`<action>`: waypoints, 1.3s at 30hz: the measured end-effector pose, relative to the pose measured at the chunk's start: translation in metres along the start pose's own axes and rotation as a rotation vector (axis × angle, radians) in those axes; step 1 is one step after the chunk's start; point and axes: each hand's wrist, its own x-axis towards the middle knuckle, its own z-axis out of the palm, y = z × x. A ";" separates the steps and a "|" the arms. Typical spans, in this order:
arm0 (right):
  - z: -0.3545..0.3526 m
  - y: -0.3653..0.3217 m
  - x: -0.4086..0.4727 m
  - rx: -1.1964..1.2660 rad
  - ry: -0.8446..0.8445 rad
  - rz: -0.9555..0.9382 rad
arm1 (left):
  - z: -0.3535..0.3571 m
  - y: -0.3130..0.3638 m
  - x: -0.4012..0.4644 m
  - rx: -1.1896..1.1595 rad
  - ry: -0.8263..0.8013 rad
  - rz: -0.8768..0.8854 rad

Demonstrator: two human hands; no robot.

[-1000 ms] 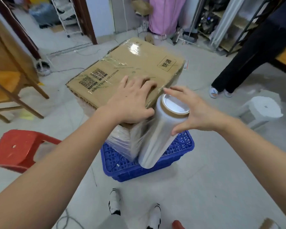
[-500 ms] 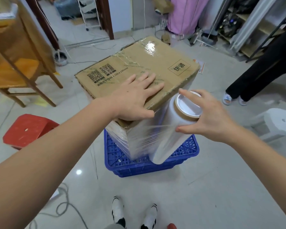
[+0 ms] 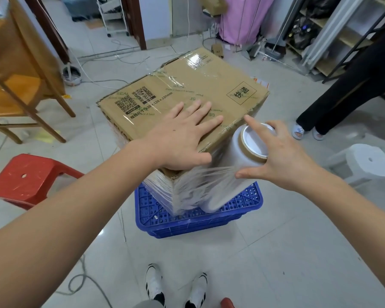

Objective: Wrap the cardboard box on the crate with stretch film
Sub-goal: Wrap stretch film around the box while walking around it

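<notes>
Brown cardboard fills the middle of our head view: the cardboard box (image 3: 187,94) sits on a blue crate (image 3: 209,218) that stands on the tiled floor (image 3: 276,252), and the box's sides are already covered in layers of clear film. We press our left hand (image 3: 178,138) flat on the near part of the box top, fingers straight and spread, its grip apart. Our right hand (image 3: 282,156) has its grip clamped on the upper end of the stretch film roll (image 3: 238,165), thumb on the near side and fingers curled over the rim of the cardboard core. We see the roll leaning against the box's right side by the near corner, its lower end down at the crate's rim. A band of film (image 3: 200,181) runs taut from the roll to the near corner of the box. Left of the crate stands a red stool (image 3: 31,178), right of it a white stool (image 3: 369,161), and beyond that another person's dark trouser legs (image 3: 342,85). Our white shoes (image 3: 156,283) show at the bottom edge.
</notes>
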 end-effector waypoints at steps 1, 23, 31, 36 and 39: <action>0.000 0.002 -0.001 -0.007 -0.019 -0.009 | 0.000 0.001 0.000 -0.011 0.004 -0.003; -0.004 0.016 -0.001 0.212 0.123 -0.080 | -0.011 0.006 0.016 -0.062 -0.001 -0.099; -0.007 0.011 -0.005 0.201 0.239 0.098 | -0.011 0.007 0.015 -0.022 -0.025 -0.041; -0.004 0.011 0.000 0.165 0.189 0.119 | -0.011 0.012 0.014 -0.040 -0.016 -0.029; -0.011 0.017 0.005 0.147 0.051 0.056 | -0.010 0.011 0.014 -0.049 -0.013 -0.027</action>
